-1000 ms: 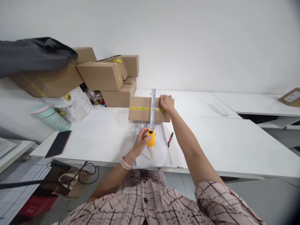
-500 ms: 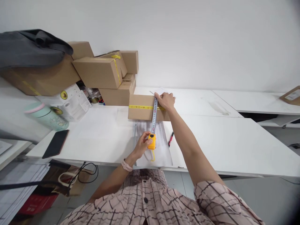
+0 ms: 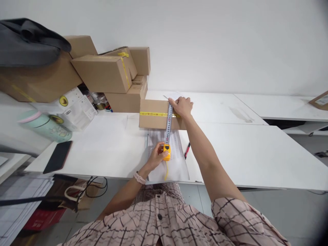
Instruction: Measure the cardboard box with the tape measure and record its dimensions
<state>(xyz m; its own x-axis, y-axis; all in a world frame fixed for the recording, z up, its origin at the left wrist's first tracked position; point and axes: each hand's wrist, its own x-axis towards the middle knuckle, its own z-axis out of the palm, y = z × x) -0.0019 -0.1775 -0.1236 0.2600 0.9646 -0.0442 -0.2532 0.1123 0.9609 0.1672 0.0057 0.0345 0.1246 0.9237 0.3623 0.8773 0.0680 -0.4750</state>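
Note:
My left hand [image 3: 156, 156] is closed around the yellow case of a tape measure [image 3: 166, 152], with a yellow strap hanging below it. The silver blade runs away from me across the top of a cardboard box [image 3: 151, 120] sealed with yellow tape. At the box's far edge, my right hand [image 3: 183, 106] pinches the blade's end between thumb and fingers. Printed paper sheets [image 3: 176, 167] lie under the tape measure's case, in front of the box. A red and black pen [image 3: 187, 150] rests to the right of the sheets.
Stacked cardboard boxes [image 3: 102, 71] stand at the back left, a dark grey bag [image 3: 30, 44] on top. A mint green bottle [image 3: 46, 126], a white box with avocado pictures [image 3: 79, 109] and a phone [image 3: 58, 156] are at the left. Another carton [image 3: 320, 101] sits far right.
My view has shifted slightly, so the surroundings sit a little higher in the picture. Both hands keep their hold on the tape measure; its blade still lies across the box.

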